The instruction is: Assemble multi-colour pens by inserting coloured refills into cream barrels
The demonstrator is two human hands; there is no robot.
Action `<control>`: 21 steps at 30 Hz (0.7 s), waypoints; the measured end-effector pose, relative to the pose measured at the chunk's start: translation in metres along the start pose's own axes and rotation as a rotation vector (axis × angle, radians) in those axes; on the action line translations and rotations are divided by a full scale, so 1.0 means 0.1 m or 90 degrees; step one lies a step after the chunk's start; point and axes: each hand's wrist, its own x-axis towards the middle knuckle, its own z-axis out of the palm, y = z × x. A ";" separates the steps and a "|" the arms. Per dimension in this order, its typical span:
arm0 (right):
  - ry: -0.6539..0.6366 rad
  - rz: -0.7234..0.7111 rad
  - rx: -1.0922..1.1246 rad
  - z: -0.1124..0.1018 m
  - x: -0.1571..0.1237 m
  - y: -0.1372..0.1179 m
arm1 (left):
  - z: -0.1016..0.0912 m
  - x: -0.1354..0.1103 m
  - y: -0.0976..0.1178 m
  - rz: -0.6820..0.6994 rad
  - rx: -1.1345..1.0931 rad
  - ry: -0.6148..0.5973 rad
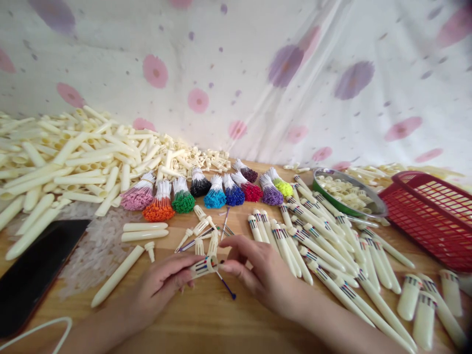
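Observation:
My left hand point(165, 280) is closed on a cream slotted pen top point(204, 266) with coloured sliders in its slots. My right hand point(260, 275) is pinched at the open end of that pen top; what lies between its fingertips is too small to make out. A thin refill with a blue tip point(227, 287) slants down below the right fingertips; I cannot tell whether it is held or lies on the table. Just beyond the hands are loose slotted tops point(200, 227) and refills with coloured tips point(195, 239). An empty cream pen barrel point(118, 275) lies left of my left hand.
Bundles of coloured-tipped refills point(159, 209) stand in a row behind. Cream barrels point(73, 157) are heaped at left, near a black phone point(37, 270). Assembled pens point(324, 236) spread at right, beside a green-sided bowl point(317, 194) and a red basket point(427, 216).

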 end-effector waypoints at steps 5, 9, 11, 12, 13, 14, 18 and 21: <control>0.002 0.110 -0.253 -0.05 0.07 0.23 | -0.05 -0.03 -0.09 -0.010 0.006 0.051; -0.063 0.128 -0.484 0.13 0.13 0.45 | -0.07 -0.07 -0.21 -0.003 0.004 0.070; -0.097 0.118 -0.507 0.20 0.15 0.51 | -0.06 -0.07 -0.23 0.015 0.011 0.078; -0.104 0.119 -0.504 0.22 0.15 0.52 | -0.06 -0.06 -0.22 0.024 0.015 0.082; -0.107 0.125 -0.496 0.22 0.16 0.53 | -0.07 -0.06 -0.20 0.030 0.019 0.085; -0.106 0.135 -0.490 0.20 0.16 0.53 | -0.07 -0.05 -0.18 0.032 0.022 0.085; -0.052 0.185 -0.404 -0.01 0.16 0.47 | -0.12 -0.02 -0.08 0.025 0.043 0.060; 0.032 0.030 -0.246 -0.22 0.11 0.32 | -0.15 -0.02 -0.04 0.048 0.062 0.019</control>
